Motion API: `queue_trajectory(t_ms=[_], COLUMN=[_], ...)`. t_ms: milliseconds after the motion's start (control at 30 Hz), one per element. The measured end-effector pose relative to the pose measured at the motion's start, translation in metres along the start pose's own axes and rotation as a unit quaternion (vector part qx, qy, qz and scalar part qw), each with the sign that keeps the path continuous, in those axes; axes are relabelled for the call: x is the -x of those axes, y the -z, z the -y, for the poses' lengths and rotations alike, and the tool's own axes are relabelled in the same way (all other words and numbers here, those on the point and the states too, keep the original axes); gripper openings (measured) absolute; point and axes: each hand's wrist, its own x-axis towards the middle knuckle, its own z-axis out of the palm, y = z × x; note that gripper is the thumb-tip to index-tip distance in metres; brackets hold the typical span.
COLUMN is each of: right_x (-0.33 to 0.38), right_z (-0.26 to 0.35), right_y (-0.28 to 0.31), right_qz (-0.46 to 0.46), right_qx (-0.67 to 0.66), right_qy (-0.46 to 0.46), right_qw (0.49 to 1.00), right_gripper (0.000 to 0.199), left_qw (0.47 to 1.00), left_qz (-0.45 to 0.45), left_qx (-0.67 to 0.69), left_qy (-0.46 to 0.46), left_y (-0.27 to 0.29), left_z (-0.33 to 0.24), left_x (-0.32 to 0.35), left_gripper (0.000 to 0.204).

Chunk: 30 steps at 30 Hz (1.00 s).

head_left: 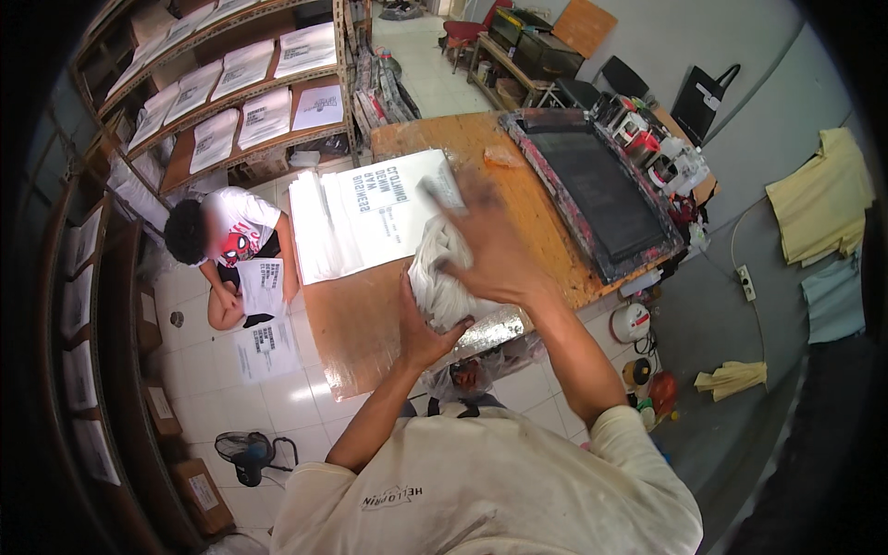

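On the wooden table, a crumpled white bundle (438, 273), thin cloth or plastic, lies in front of me. My left hand (427, 335) is closed round its near left side, the thumb along its lower edge. Over the bundle's right side reaches my right hand (490, 248), its fingers smeared by motion; whether they grip anything does not show. At its fingertips is a blurred light piece with dark print (442, 192). Left of and beyond the bundle sits a stack of flat white sheets with black print (370, 231), its right part partly behind my right hand.
A dark framed printing screen (597, 185) lies on the table's (481, 139) right side, with bottles and cups (647, 153) beyond it. At the left, a person (245, 231) sits on the floor holding a printed sheet. Shelves (250, 83) hold more sheets; a fan (248, 453) stands near left.
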Motion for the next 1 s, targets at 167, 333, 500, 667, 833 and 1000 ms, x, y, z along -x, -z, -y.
queue_trajectory(t_ms=[167, 333, 500, 667, 833, 1000], right_x=[0.008, 0.024, 0.078, 0.109, 0.105, 0.104], right_z=[-0.003, 0.009, 0.024, 0.007, 0.008, -0.021], right_y=[0.009, 0.009, 0.025, -0.039, -0.018, -0.026], right_qz=[0.011, 0.024, -0.061, -0.164, -0.147, -0.132], right_qx=[0.077, 0.118, 0.014, 0.038, 0.016, 0.013], right_qy=[-0.024, -0.068, -0.162, -0.213, -0.256, -0.195], right_qw=[0.997, 0.990, 0.985, 0.963, 0.955, 0.972], right_gripper=[0.082, 0.103, 0.074, 0.043, 0.030, 0.024], left_qw=[0.999, 0.998, 0.993, 0.952, 0.916, 0.899], left_qz=[-0.013, -0.028, -0.051, -0.105, -0.061, -0.027], left_qx=[-0.010, -0.044, 0.015, -0.166, -0.353, -0.373], left_qy=[-0.039, -0.046, -0.101, -0.233, -0.182, -0.227], left_y=[-0.004, 0.001, 0.010, 0.034, 0.039, 0.023], left_z=[0.006, 0.004, -0.003, -0.070, -0.094, -0.098], left_x=[0.000, -0.002, -0.001, -0.020, -0.011, 0.012], left_gripper=[0.121, 0.119, 0.119, 0.103, 0.069, 0.056])
